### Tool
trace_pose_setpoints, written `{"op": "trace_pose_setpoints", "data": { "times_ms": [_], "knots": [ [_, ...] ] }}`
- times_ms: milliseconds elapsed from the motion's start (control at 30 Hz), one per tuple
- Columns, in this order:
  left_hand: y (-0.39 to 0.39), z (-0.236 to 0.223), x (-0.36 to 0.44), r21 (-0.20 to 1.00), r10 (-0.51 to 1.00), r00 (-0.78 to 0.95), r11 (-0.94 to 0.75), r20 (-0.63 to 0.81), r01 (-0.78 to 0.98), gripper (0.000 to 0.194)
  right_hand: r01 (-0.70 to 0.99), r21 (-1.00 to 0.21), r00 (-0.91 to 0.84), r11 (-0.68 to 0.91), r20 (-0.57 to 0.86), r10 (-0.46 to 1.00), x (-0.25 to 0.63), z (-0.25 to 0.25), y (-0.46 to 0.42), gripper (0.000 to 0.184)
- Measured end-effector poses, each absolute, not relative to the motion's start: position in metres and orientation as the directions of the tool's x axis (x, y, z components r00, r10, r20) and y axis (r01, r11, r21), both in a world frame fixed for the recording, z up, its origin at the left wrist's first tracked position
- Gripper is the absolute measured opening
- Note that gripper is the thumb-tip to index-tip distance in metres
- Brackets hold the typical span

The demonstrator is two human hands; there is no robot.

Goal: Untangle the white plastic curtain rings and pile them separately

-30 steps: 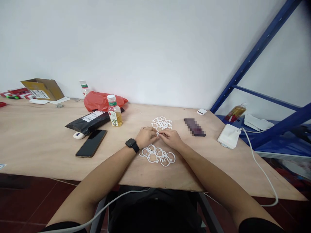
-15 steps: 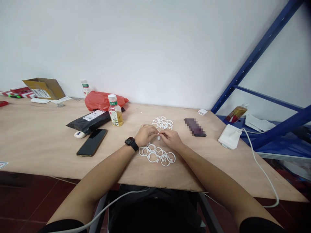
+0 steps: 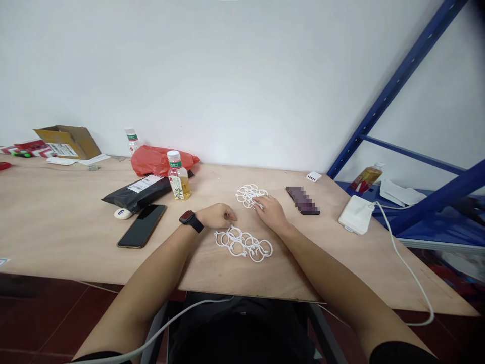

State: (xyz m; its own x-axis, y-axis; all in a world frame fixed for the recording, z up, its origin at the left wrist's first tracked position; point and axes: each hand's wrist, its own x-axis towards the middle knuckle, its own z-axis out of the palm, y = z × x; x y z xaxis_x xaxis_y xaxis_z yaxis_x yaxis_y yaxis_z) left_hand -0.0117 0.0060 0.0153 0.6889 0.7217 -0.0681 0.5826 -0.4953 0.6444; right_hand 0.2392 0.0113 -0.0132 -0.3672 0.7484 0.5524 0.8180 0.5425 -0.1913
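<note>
Two groups of white plastic curtain rings with small clips lie on the table in front of me. My right hand (image 3: 272,212) reaches to the far group of rings (image 3: 248,193), its thumb and fingers closed on one ring at the near right edge. My left hand (image 3: 217,216), with a black watch (image 3: 191,221) on the wrist, hovers just behind the near group of rings (image 3: 238,247). Its fingers bend loosely downward, slightly apart, and nothing shows in them.
On the left are a phone (image 3: 142,226), a white mouse (image 3: 123,214), a black parcel (image 3: 132,194), a drink bottle (image 3: 179,177) and a red bag (image 3: 155,157). To the right lie a pixelated dark phone (image 3: 303,200) and a white power bank (image 3: 356,215) with a cable.
My hands, together at a small white piece between the groups before, have parted. The left moved left and slightly nearer; the right moved slightly right and away to the far rings.
</note>
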Motion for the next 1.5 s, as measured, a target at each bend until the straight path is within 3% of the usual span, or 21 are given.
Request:
{"op": "trace_pose_setpoints", "data": {
  "times_ms": [167,300,433,633,733,833,1033,1267,1500],
  "knots": [
    [0.006,0.012,-0.009,0.633,0.663,0.748,-0.584,0.01,0.509,0.023,0.701,-0.277,-0.406,0.657,0.602,0.687,0.232,-0.014,0.004,0.016],
    [0.007,0.009,-0.006,0.665,0.715,0.699,-0.536,0.03,0.519,0.018,0.623,-0.339,-0.457,0.705,0.573,0.68,0.226,-0.01,-0.007,0.013],
    [0.006,0.011,-0.006,0.646,0.784,0.614,-0.519,0.097,0.56,0.021,0.61,-0.3,-0.594,0.733,0.439,0.674,0.221,-0.01,-0.013,0.017],
    [0.002,0.011,-0.003,0.684,0.768,0.636,-0.427,-0.07,0.592,0.02,0.657,-0.276,-0.6,0.702,0.372,0.708,0.216,-0.014,-0.01,0.009],
    [0.0,0.008,0.003,0.62,0.79,0.612,-0.499,0.036,0.606,0.017,0.655,-0.27,-0.605,0.706,0.372,0.704,0.214,-0.012,-0.012,0.012],
    [-0.001,0.007,0.008,0.587,0.784,0.574,-0.586,0.235,0.559,0.016,0.66,-0.323,-0.54,0.679,0.425,0.727,0.212,-0.008,-0.015,0.011],
    [-0.003,0.003,0.017,0.61,0.75,0.419,-0.66,0.511,0.438,0.011,0.542,-0.599,-0.242,0.589,0.56,0.792,0.209,-0.004,-0.02,0.011],
    [-0.007,0.005,0.019,0.512,0.701,0.383,-0.707,0.602,0.488,0.012,0.372,-0.74,-0.243,0.561,0.506,0.828,0.208,0.0,-0.022,0.014],
    [-0.007,0.01,0.018,0.426,0.684,0.482,-0.724,0.547,0.542,0.016,0.412,-0.692,-0.196,0.593,0.568,0.8,0.207,0.0,-0.024,0.01]
  ]
}}
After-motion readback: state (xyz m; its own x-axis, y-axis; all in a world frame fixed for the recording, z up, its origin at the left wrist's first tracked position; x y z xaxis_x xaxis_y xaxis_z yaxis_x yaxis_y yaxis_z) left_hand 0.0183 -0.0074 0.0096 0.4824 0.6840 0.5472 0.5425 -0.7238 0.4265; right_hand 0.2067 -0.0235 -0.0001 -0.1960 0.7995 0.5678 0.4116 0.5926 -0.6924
